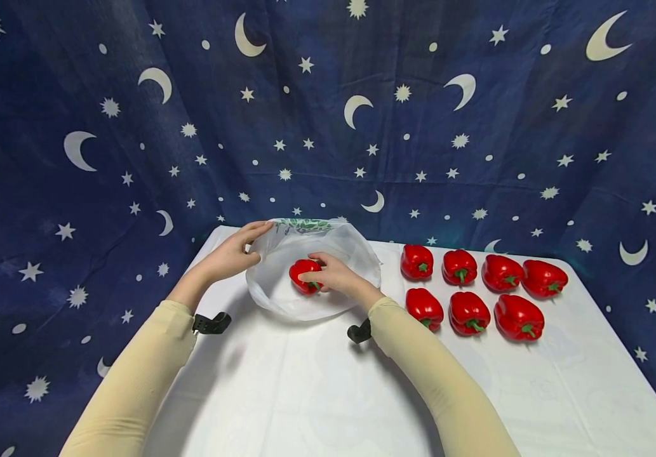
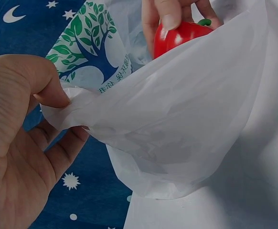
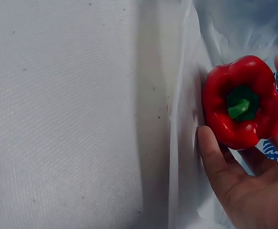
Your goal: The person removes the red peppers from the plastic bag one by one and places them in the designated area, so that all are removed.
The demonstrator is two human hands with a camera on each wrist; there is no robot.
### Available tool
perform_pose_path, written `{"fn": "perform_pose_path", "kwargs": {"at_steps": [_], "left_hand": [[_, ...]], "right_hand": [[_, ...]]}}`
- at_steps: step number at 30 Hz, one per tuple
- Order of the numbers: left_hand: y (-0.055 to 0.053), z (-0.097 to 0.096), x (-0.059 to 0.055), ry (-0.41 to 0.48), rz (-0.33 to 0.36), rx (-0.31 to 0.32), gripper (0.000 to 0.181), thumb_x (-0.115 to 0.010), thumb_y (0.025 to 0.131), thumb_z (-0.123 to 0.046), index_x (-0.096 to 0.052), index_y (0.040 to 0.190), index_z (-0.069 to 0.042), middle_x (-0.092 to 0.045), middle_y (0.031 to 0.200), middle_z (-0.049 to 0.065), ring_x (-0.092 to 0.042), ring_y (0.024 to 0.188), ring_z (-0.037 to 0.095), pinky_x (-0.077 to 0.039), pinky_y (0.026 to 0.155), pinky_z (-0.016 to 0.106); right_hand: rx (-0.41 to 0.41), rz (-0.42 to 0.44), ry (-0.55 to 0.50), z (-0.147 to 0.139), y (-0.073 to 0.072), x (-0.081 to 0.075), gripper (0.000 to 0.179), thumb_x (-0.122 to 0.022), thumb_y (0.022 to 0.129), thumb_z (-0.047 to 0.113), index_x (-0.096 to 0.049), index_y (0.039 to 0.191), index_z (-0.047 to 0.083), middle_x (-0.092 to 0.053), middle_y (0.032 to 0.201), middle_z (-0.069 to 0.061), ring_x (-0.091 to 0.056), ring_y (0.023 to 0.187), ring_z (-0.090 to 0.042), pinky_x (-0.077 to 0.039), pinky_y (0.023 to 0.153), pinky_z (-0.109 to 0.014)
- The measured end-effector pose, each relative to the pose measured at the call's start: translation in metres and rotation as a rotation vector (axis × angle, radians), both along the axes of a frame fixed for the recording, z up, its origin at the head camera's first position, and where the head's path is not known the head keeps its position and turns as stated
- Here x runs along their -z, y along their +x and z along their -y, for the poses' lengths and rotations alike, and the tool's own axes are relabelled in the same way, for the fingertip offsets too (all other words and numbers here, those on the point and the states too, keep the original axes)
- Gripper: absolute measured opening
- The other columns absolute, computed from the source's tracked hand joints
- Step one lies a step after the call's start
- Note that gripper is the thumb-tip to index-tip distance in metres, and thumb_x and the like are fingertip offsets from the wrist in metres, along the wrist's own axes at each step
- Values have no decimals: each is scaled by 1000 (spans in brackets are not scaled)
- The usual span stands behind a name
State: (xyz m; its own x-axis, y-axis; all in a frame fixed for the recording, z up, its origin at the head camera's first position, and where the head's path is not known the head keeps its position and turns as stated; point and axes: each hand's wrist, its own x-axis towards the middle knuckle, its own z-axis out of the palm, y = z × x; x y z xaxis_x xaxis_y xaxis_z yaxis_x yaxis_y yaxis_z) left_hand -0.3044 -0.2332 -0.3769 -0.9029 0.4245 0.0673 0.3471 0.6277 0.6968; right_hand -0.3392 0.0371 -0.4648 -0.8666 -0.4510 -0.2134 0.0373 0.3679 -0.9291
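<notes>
In the head view, my left hand [image 1: 235,251] is at the left rim of a white plastic bag [image 1: 299,312], whose mouth is spread wide. The left wrist view has the thumb and fingers pinching a bunched edge of that bag, beside a printed green and blue tree. My right hand [image 1: 336,274] reaches inside the bag's mouth and grips a glossy red bell pepper [image 1: 300,271]. Seen from the right wrist, the fingers curve around this bell pepper [image 3: 220,114], its green stem facing the camera. The bag's wall partly covers the pepper in the left wrist view.
Several more red bell peppers [image 1: 469,313] lie in two rows at the right of the white table [image 1: 282,393], one partly behind my right sleeve. A dark blue curtain [image 1: 328,114] with moons and stars hangs behind and at the sides.
</notes>
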Motion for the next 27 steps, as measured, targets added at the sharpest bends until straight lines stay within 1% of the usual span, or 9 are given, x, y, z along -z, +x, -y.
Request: {"fn": "perform_pose_path", "kwargs": {"at_steps": [2, 5, 11, 17, 23, 27], "left_hand": [[0, 0, 0, 2, 2, 0, 76, -51, 92, -1, -31, 163, -20, -24, 166, 3, -41, 133, 30, -40, 103, 52], [0, -1, -1, 5, 6, 0, 76, -51, 92, 0, -31, 162, -20, -24, 166, 3, -40, 134, 30, -40, 104, 54], [1, -1, -1, 8, 14, 1, 76, -51, 92, 0, -31, 163, -20, -23, 166, 5, -38, 139, 32, -38, 108, 58], [0, -2, -1, 6, 16, -1, 76, -52, 93, -1, -31, 163, -21, -23, 166, 5, -38, 140, 32, -37, 109, 59], [0, -2, 0, 14, 23, 6, 76, -51, 93, 0, -30, 163, -21, -22, 167, 6, -36, 142, 33, -36, 109, 59], [0, -2, 1, 17, 25, 8, 76, -52, 93, 0, -30, 163, -21, -22, 167, 6, -37, 141, 33, -37, 109, 59]], "right_hand": [[-13, 7, -15, 0, 0, 1, 86, -82, 84, 35, -42, 156, 12, -47, 148, -15, -56, 117, -29, -58, 84, -40], [-28, 8, -29, -1, 1, 2, 88, -85, 82, 30, -41, 156, 12, -47, 148, -16, -56, 118, -31, -57, 85, -41], [-34, 13, -46, -1, 3, 3, 87, -85, 82, 22, -40, 156, 12, -46, 148, -16, -55, 120, -31, -56, 86, -41], [-30, -8, -37, -1, 3, 5, 85, -84, 82, 22, -42, 155, 12, -48, 146, -15, -54, 120, -31, -56, 86, -43], [-26, -32, -21, 0, 3, 6, 80, -84, 82, 22, -46, 151, 16, -51, 141, -13, -54, 119, -30, -56, 82, -38], [-20, -42, -14, 1, 3, 6, 79, -85, 82, 22, -47, 150, 16, -53, 140, -13, -54, 118, -29, -55, 80, -35]]}}
